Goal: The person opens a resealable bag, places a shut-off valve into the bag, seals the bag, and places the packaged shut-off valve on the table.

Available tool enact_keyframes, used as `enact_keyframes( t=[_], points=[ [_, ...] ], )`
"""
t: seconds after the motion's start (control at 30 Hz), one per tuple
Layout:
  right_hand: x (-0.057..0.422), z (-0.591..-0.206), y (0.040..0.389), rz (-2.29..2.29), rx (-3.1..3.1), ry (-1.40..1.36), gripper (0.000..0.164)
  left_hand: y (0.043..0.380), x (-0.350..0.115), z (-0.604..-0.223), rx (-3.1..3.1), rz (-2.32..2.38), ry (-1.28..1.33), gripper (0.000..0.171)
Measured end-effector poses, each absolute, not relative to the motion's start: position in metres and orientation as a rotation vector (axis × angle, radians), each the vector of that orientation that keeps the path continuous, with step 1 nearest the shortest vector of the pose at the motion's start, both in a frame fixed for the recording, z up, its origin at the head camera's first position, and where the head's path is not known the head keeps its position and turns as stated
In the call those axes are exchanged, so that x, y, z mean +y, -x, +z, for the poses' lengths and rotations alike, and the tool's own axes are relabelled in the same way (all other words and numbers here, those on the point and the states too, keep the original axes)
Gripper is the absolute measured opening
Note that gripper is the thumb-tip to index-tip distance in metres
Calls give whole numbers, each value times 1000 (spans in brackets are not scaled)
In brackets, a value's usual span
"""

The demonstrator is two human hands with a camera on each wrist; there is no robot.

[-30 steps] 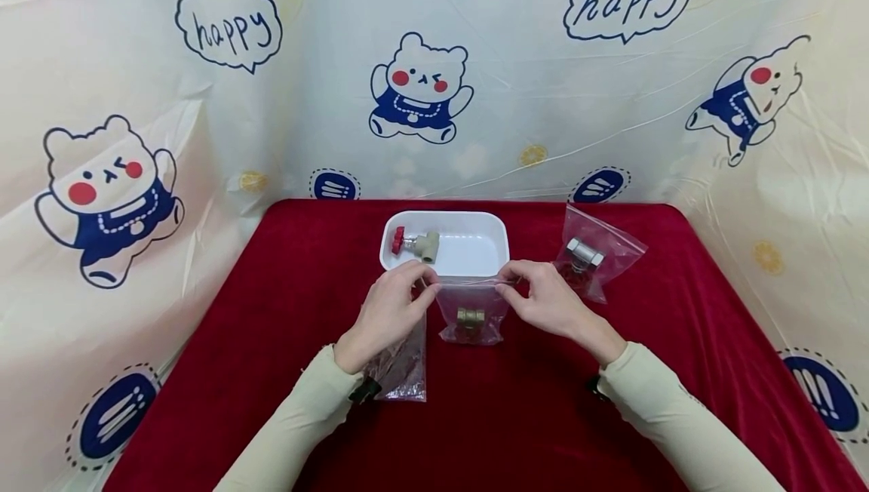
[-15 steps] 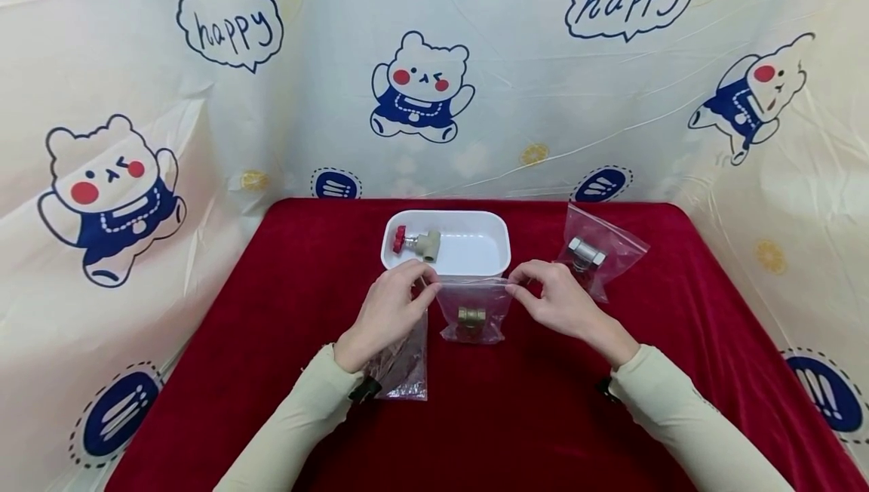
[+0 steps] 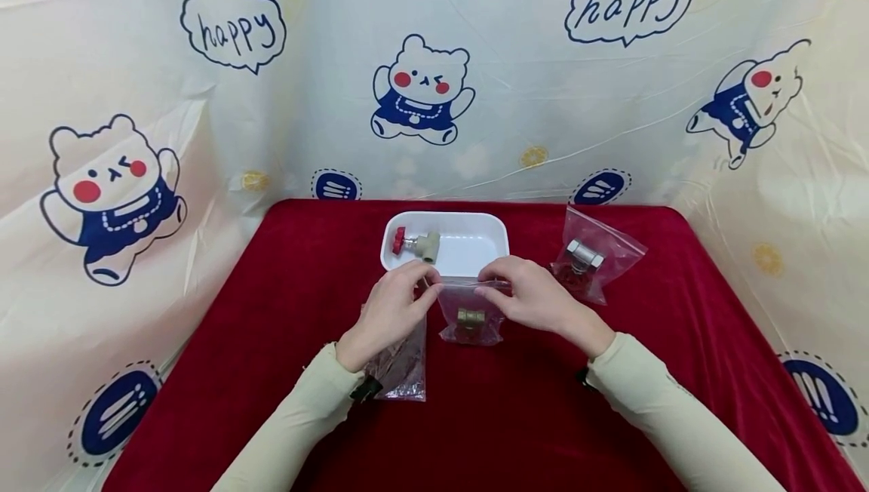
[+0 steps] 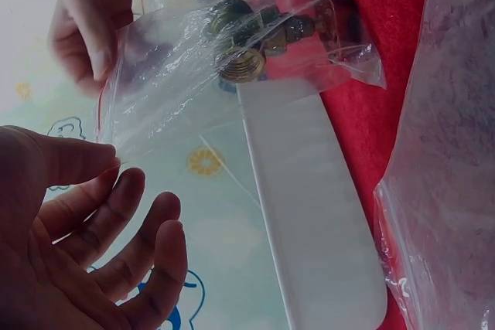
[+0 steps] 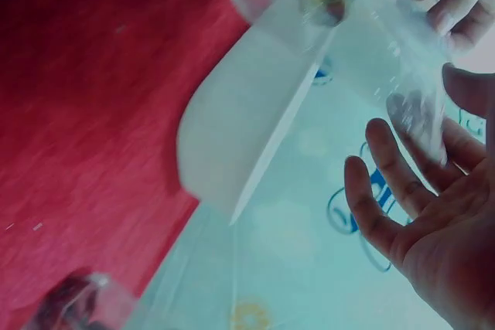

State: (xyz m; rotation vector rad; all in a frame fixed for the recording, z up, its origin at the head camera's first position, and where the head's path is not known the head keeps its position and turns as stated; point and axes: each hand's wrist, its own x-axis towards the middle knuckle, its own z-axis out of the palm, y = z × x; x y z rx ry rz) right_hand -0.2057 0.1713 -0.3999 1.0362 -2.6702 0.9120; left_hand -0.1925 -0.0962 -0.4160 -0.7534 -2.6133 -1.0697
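Printed curtain (image 3: 312, 122) is hanging behind a red-covered table (image 3: 516, 416). Near the table's centre, in front of a white tray (image 3: 468, 247) sitting by the far edge, a clear bag (image 3: 450, 302) is standing upright with a brass valve (image 3: 471, 318) inside; cannot tell whether its base is touching the table. Left hand (image 3: 390, 307) is pinching the left end of its mouth between thumb and forefinger; right hand (image 3: 539, 299) is pinching nearer the right end. Gripping both sides is probably holding the mouth straight, the valve's weight presumably drawing the bag downward. A red-handled valve (image 3: 426, 244) is lying in the tray's left end, walls likely confining it. Toward the far right corner, a second bag (image 3: 621, 247) is enclosing a silver valve (image 3: 585, 254). A plastic packet (image 3: 410, 371) is lying left of centre, partly hidden by the left hand.
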Motion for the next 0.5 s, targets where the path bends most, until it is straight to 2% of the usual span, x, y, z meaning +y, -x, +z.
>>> enact_keyframes(
  t=[0.17,0.5],
  points=[
    [155,-397,210,780,-2638,-1110,7,193,-97,-416,-2621,-1066,756,5],
    [153,-399,212,761,-2576,-1147,3,193,-96,-415,-2632,-1051,747,4]
  ],
)
